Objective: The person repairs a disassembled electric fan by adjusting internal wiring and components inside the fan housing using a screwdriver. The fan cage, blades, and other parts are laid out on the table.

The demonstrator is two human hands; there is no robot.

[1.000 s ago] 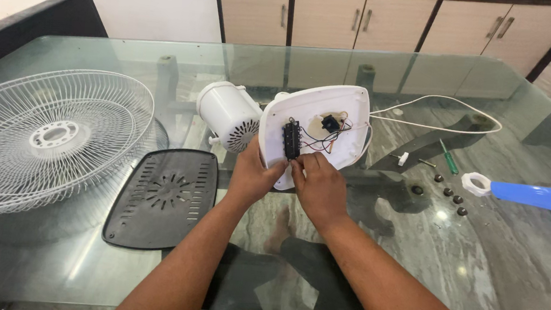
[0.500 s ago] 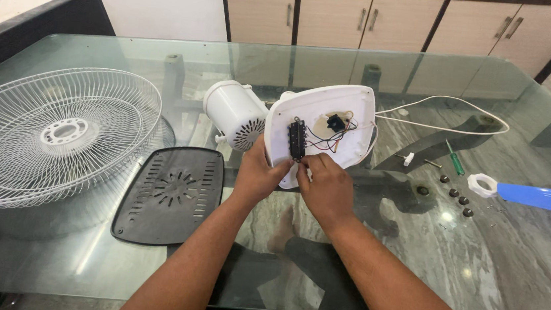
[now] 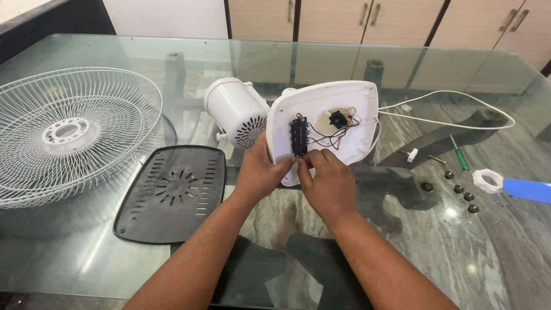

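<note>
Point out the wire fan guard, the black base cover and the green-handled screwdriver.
wire fan guard (image 3: pixel 65 133), head view, central hub ring
black base cover (image 3: pixel 173 189), head view, vented middle
green-handled screwdriver (image 3: pixel 461 157), head view, handle

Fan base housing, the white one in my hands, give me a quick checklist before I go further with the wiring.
1. Fan base housing steadied: left hand grips its lower edge. Ok.
2. Right hand at the black switch block: fingertips just below it. Ok.
3. Wires all attached: cannot tell.
4. White cord unplugged: far end hidden, cannot tell.
5. Green screwdriver on the glass table, right side. Ok.
6. Dark screws grouped beside it. Ok.
</note>
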